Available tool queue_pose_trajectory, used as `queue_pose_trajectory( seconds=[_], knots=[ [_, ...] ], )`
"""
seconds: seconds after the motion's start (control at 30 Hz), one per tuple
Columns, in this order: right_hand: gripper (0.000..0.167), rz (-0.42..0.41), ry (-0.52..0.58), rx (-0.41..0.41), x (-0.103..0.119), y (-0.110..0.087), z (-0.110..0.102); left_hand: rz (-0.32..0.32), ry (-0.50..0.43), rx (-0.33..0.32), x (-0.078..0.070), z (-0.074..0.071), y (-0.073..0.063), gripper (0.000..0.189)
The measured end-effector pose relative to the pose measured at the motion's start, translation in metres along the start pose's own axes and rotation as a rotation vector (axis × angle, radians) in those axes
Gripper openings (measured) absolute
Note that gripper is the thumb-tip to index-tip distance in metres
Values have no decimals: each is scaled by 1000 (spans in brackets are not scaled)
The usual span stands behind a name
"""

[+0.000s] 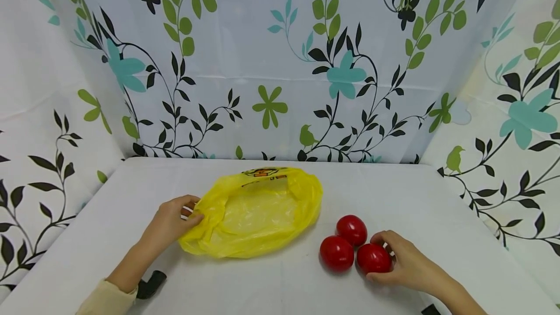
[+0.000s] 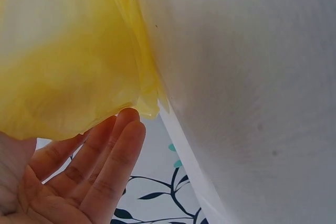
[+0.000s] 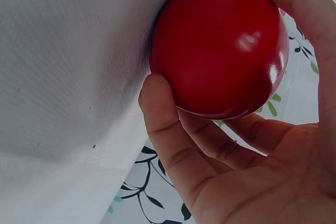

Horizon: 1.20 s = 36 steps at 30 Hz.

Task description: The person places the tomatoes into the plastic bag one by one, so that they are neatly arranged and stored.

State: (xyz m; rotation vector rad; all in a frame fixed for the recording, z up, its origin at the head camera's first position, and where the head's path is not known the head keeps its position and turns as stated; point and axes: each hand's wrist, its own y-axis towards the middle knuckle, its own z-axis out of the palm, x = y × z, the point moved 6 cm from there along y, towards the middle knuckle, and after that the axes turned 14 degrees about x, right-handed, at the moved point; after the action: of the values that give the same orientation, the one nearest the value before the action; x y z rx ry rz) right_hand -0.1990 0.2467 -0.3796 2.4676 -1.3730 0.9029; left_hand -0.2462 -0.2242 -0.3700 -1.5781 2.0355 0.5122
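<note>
A yellow plastic bag (image 1: pixel 258 213) lies on the table with its mouth spread wide. My left hand (image 1: pixel 172 218) pinches the bag's left edge between thumb and fingers; the left wrist view shows the fingers (image 2: pixel 118 156) under the yellow film (image 2: pixel 68 72). To the right of the bag, three glossy red round fruits sit close together. My right hand (image 1: pixel 400 261) grips the nearest right fruit (image 1: pixel 374 258), thumb on one side and fingers round the other. That fruit (image 3: pixel 220 45) fills much of the right wrist view. Beside it are the left fruit (image 1: pixel 337 253) and the back fruit (image 1: pixel 352 230).
The white table (image 1: pixel 280 286) reaches back to a leaf-patterned curtain (image 1: pixel 271 62), which also hangs at both sides. A black piece (image 1: pixel 150 284) shows by my left wrist, and another dark piece (image 1: pixel 430 309) is by my right wrist.
</note>
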Motion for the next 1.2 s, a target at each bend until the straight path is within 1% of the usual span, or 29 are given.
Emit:
queue_pose_trajectory(
  seconds=[0.17,0.3,0.6,0.87,1.2],
  knots=[
    [59,-8,6,4,1,-1,0,-13,1,7,0,1,0,38],
    [60,7,23,7,1,-2,-1,-7,8,0,1,2,1,38],
    [60,26,17,-15,2,-5,-5,5,25,-9,-1,1,1,37],
    [59,54,36,-12,5,-5,-11,2,37,-26,1,1,-1,36],
    [62,119,40,-57,6,-12,-22,-19,59,-13,-2,2,-1,35]
  ],
)
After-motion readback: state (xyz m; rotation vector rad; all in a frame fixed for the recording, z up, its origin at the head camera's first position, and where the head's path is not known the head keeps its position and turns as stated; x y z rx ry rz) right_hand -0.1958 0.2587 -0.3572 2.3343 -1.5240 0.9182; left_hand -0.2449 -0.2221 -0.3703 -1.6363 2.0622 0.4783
